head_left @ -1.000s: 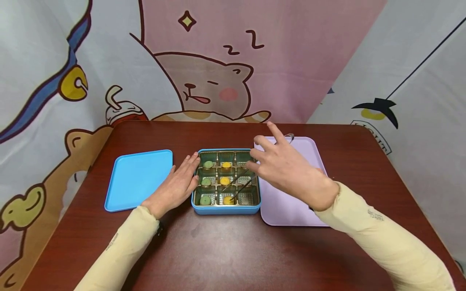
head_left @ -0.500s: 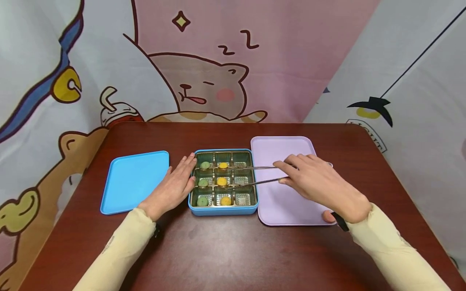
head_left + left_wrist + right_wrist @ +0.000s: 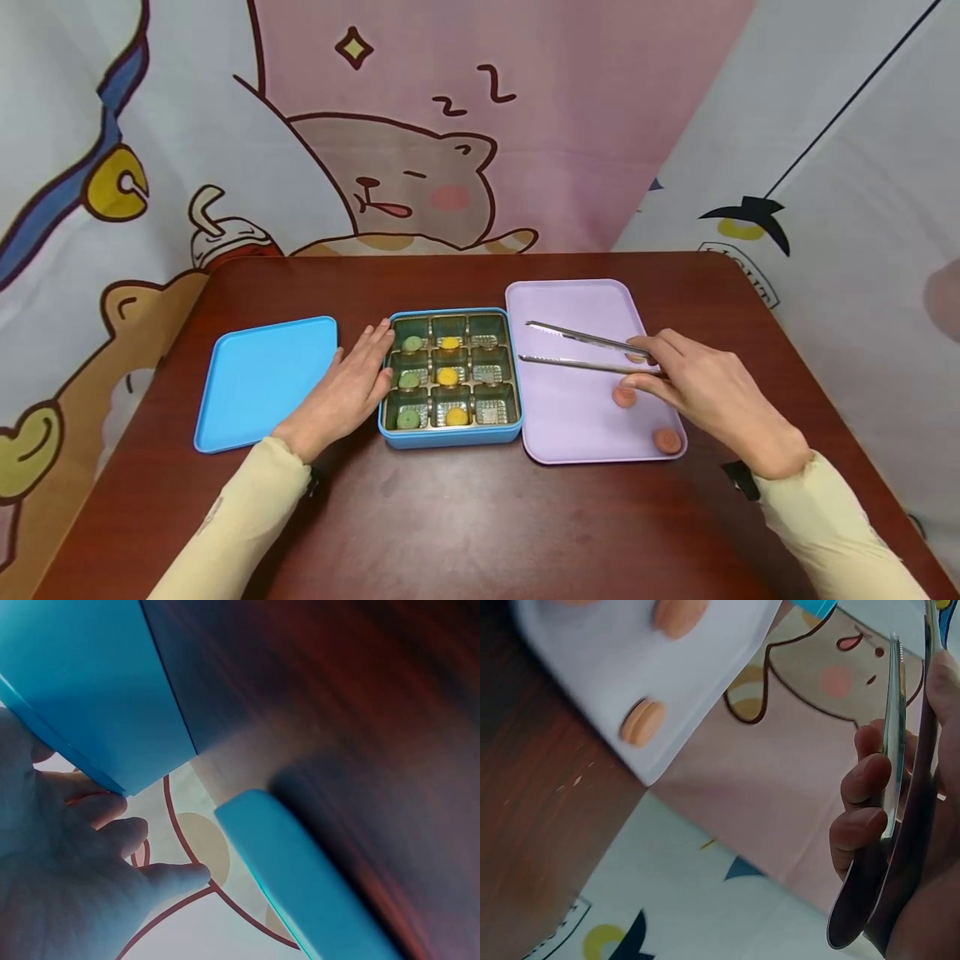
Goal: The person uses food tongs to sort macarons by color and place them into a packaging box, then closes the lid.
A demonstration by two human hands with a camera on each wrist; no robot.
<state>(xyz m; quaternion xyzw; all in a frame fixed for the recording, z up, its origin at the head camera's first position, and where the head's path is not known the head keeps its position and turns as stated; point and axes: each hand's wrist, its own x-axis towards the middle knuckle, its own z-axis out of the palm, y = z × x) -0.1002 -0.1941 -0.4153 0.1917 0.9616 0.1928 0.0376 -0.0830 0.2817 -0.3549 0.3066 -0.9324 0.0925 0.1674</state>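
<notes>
My right hand (image 3: 712, 392) holds metal tongs (image 3: 588, 337), their arms apart with nothing between the tips. They extend left over a lilac tray (image 3: 570, 433). On that tray are three pinkish-brown macarons (image 3: 667, 441), one partly covered by the tongs; the right wrist view shows a macaron (image 3: 643, 722) near the tray's corner. Fingers straight, my left hand (image 3: 341, 392) rests against the left side of a blue box (image 3: 450, 438). Its gold divided insert holds three green macarons (image 3: 408, 380) in the left column and three yellow macarons (image 3: 447, 377) in the middle one.
A flat blue lid (image 3: 266, 383) lies left of my left hand. The brown table (image 3: 435, 517) ends at a printed cloth backdrop (image 3: 585, 125) behind. The lilac tray stands close against the box's right side.
My right hand has moved right with the tongs, from over the box to over the lilac tray. The tongs' tips have left the front yellow macaron. My left hand stays at the box.
</notes>
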